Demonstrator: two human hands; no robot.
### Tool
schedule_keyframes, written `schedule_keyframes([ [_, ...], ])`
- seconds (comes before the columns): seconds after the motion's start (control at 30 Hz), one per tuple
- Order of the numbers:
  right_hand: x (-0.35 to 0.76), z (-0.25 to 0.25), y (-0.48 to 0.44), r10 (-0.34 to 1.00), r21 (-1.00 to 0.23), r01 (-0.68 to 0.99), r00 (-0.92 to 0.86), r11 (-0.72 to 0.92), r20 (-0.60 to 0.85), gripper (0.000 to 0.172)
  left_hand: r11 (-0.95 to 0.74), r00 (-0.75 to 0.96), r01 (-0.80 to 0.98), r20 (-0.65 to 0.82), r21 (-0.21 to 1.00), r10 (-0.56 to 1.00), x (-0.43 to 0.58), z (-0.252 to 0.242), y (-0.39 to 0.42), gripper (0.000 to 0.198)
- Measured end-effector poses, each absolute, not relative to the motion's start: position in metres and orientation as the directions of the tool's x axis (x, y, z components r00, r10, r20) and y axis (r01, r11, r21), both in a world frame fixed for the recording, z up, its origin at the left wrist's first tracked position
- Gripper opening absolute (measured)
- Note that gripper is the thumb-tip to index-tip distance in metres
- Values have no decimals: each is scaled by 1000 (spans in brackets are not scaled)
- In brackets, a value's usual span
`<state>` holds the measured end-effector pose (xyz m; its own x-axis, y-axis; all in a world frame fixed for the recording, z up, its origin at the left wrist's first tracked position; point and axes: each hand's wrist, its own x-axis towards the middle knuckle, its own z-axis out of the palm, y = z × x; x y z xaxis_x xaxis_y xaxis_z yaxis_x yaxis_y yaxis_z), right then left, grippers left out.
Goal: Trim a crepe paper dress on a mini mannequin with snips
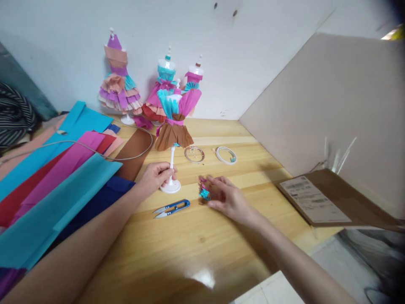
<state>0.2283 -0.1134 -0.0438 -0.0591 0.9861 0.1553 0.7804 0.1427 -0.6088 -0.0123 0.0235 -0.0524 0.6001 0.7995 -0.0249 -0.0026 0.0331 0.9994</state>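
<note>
My left hand (156, 175) is closed round the white pole of a small dress-form stand (171, 185), just above its round base. The form wears a crepe-paper dress (174, 134) with a brown skirt, a pink sash and flared turquoise and pink top pieces. At the right of the stand, my right hand (229, 198) holds a small paper flower decoration (204, 193), turquoise and pink with brown bits, between thumb and fingers. Slight blur hides exactly where the fingertips touch it. Blue-handled thread snips (172, 208) lie on the table below the stand.
Folded crepe paper (63, 185) in several colours covers the left side, with a grey cable (133, 157) across it. Dressed forms (120, 90) stand along the wall. Two ring-shaped items (194, 154) lie behind my right hand. A labelled brown package (329, 198) sits at right.
</note>
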Motion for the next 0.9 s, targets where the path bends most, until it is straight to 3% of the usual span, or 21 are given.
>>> schedule_keyframes([
  [0.07, 218, -44, -105, 987, -553, 817, -119, 160, 111, 64, 30, 598, -1, -23, 1000, 801, -12, -52, 24, 25],
  [0.2, 209, -42, -85, 970, -529, 815, -226, 237, 86, 25, 26, 601, 8, -25, 1000, 799, -13, -52, 24, 25],
  [0.27, 210, -43, -79, 961, -514, 814, -258, 272, 100, 18, 22, 604, 17, -27, 1000, 796, -13, -52, 24, 24],
  [0.4, 219, -49, -73, 959, -470, 838, -222, 279, 174, 15, 10, 610, 28, -25, 1000, 792, -13, -54, 25, 24],
  [0.57, 227, -57, -57, 938, -474, 820, -209, 322, 276, 23, 8, 622, 32, -26, 999, 783, -13, -59, 26, 26],
  [0.7, 208, -61, -37, 871, -415, 777, -339, 473, 356, 29, -3, 624, 39, -22, 999, 781, -14, -59, 26, 25],
  [0.9, 207, -60, -49, 765, -317, 699, -549, 641, 338, 34, -19, 617, 43, -12, 999, 787, -15, -57, 24, 25],
])
